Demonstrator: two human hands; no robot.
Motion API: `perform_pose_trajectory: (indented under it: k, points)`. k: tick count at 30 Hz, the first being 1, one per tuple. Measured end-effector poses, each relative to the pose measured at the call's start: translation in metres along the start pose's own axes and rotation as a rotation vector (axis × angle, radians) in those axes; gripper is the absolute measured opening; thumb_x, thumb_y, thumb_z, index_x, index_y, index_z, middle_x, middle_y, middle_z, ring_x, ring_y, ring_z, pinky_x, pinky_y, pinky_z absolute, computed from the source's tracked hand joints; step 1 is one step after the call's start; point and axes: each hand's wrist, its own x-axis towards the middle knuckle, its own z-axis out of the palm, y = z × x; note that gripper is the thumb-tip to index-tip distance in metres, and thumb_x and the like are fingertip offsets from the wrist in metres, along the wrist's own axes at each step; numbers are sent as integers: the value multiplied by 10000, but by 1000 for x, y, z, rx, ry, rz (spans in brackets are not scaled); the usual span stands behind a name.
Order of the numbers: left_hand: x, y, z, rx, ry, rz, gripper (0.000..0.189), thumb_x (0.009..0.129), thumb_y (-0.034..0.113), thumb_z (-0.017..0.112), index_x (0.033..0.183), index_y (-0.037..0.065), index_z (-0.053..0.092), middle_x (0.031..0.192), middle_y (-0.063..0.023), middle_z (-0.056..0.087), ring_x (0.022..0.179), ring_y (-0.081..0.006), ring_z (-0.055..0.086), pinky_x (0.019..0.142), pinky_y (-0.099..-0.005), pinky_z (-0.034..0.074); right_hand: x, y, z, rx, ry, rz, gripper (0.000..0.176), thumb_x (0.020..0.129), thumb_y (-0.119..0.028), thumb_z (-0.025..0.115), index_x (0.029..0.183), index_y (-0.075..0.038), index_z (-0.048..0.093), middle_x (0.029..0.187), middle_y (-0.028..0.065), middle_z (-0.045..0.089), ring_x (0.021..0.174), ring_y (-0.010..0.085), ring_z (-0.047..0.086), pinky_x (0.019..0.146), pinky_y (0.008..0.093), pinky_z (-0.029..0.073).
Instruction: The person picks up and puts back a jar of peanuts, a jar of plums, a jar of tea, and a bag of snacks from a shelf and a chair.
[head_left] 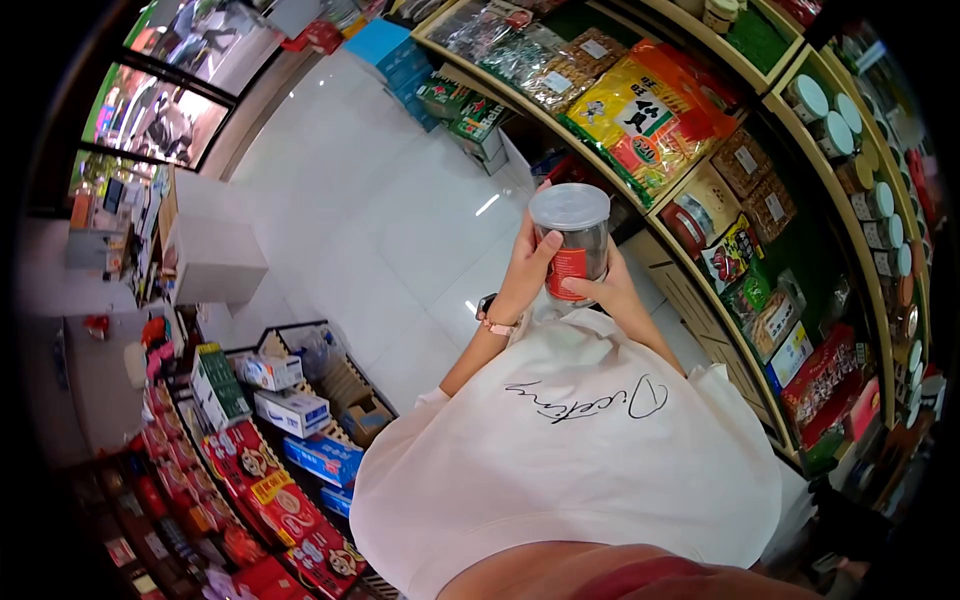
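**A:** What have you got in your hands?

**B:** You're holding a jar [572, 245] upright in front of your chest, above the floor [380, 200] and just off the shelf [690, 290] on your right. It is clear, with a clear lid [569, 207] on top. Your left hand [522, 272] is curled round its left side with the thumb across the front. Your right hand [605, 290] wraps the lower right side and cups it from beneath. Both are closed on it.

**A:** What's inside it?

**B:** Something dark shows through the wall, but you can't tell what it is.

**A:** What's around you?

**B:** On the shelf beyond the jar lies a big yellow bag [640, 115], with clear packs [520, 50] of dry goods along the same rim towards its far end. On the board above stands a row of pots [808, 97] with pale lids. On your left a low rack [255, 345] carries white and blue boxes [290, 410], with red packs [290, 510] at its near end. A white block [215, 255] stands further off on the floor. Nothing comes between you and the jar.

**A:** Any writing?

**B:** The jar's label [566, 268] is red with a white patch, and its print is too small to read. The yellow bag has large black characters that I can't make out. Your white shirt [570, 460] has one line of black script, not legible from here. There's a watch [490, 312] on your left wrist.
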Motion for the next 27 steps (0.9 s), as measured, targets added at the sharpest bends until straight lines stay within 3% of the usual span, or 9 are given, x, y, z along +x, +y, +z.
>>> perform_pose_trajectory:
  k: [9, 12, 13, 17, 18, 21, 24, 25, 27]
  points:
    - [186, -27, 39, 71, -175, -56, 638, 904, 332, 547, 1379, 7, 270, 1311, -115, 417, 1209, -178, 385, 1027, -296, 284, 106, -63, -98, 64, 238, -114, 831, 700, -200, 769, 1364, -13, 305, 1289, 104, 457, 1190, 179, 433, 1005, 315, 334]
    - [255, -49, 55, 47, -305, -106, 616, 904, 326, 548, 1358, -8, 302, 1296, -112, 431, 1202, -187, 391, 1030, -304, 277, 141, -68, -149, 94, 341, -208, 658, 804, -227, 676, 1338, -10, 358, 1261, 84, 488, 1175, 159, 435, 1000, 290, 326]
    - [275, -45, 70, 108, -338, -39, 590, 907, 312, 545, 1344, -12, 318, 1285, -113, 439, 1199, -192, 394, 1030, -304, 275, 145, -81, -161, 123, 356, -198, 611, 834, -236, 647, 1331, -14, 370, 1252, 82, 498, 1170, 153, 436, 997, 291, 325]
    - [356, -48, 103, 134, -490, -88, 511, 913, 276, 541, 1317, 24, 357, 1202, -95, 504, 1121, -152, 458, 961, -274, 350, 175, -110, -209, 204, 463, -181, 564, 883, -342, 574, 1320, -34, 394, 1247, 80, 504, 1144, 149, 461, 978, 293, 345]
    - [371, -49, 109, 108, -541, -92, 484, 910, 256, 549, 1308, 46, 371, 1161, -85, 529, 1078, -131, 482, 924, -264, 379, 180, -112, -220, 180, 500, -193, 587, 880, -432, 542, 1301, -42, 419, 1239, 91, 522, 1117, 163, 502, 964, 313, 377]
    - [409, -45, 122, 36, -661, -172, 518, 896, 236, 576, 1334, 66, 359, 1166, -85, 530, 1038, -141, 511, 925, -287, 400, 187, -128, -242, 488, 477, -66, 632, 862, -521, 513, 1280, -52, 442, 1227, 108, 541, 1089, 185, 543, 953, 349, 410]
    - [443, -31, 130, 184, -904, -123, 565, 870, 234, 612, 1349, 81, 352, 1187, -78, 519, 1028, -131, 519, 890, -288, 439, 194, -139, -255, 548, 440, -121, 666, 847, -571, 496, 1261, -51, 456, 1213, 124, 555, 1053, 197, 576, 924, 357, 452]
    - [459, -26, 134, 227, -1017, -87, 664, 818, 236, 672, 1374, 105, 334, 1221, -84, 500, 1019, -119, 521, 843, -272, 469, 196, -140, -259, 569, 420, -154, 665, 849, -568, 497, 1262, -49, 455, 1211, 125, 555, 1050, 196, 577, 920, 350, 457]
    - [488, -5, 146, 373, -1298, 14, 850, 717, 350, 729, 1393, 58, 305, 1334, -92, 423, 1190, -176, 440, 983, -293, 374, 200, -153, -264, 416, 418, -214, 733, 810, -587, 536, 1278, -34, 419, 1188, 126, 557, 1035, 183, 578, 906, 323, 465]
